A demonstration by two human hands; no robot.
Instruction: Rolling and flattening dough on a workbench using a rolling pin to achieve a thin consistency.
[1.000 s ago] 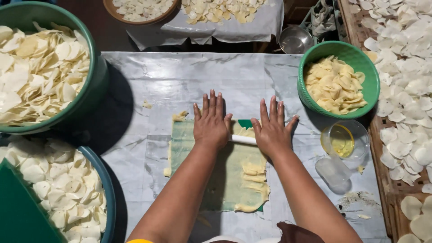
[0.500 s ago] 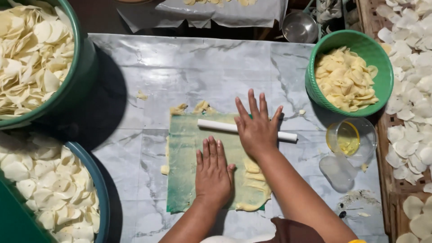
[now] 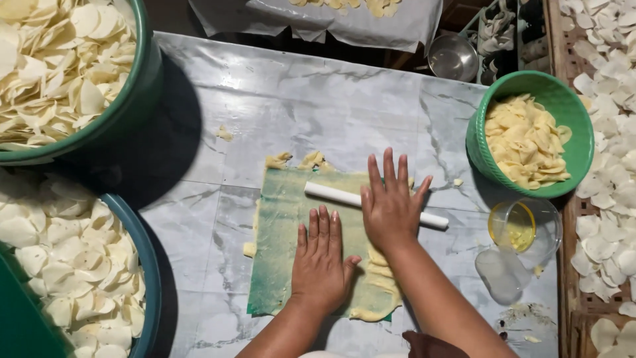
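A green plastic sheet (image 3: 281,219) smeared with yellow dough lies on the marble-patterned table (image 3: 278,113). A thin white rolling pin (image 3: 334,195) rests across its upper part. My right hand (image 3: 391,207) lies flat on the pin, fingers spread. My left hand (image 3: 320,260) presses flat on the sheet below the pin, fingers together. Strips of yellow dough (image 3: 381,282) show at the sheet's lower right, beside my right wrist.
A green tub (image 3: 129,109) of pale chips stands at top left, a blue tub (image 3: 139,245) of chips at bottom left. A green bowl (image 3: 570,113) of yellow slices sits right, with a clear cup (image 3: 523,225) below it. Trays of white discs (image 3: 606,132) line the right edge.
My left hand came off the pin and moved down onto the sheet. My right hand stayed on the pin, which rolled slightly toward me.
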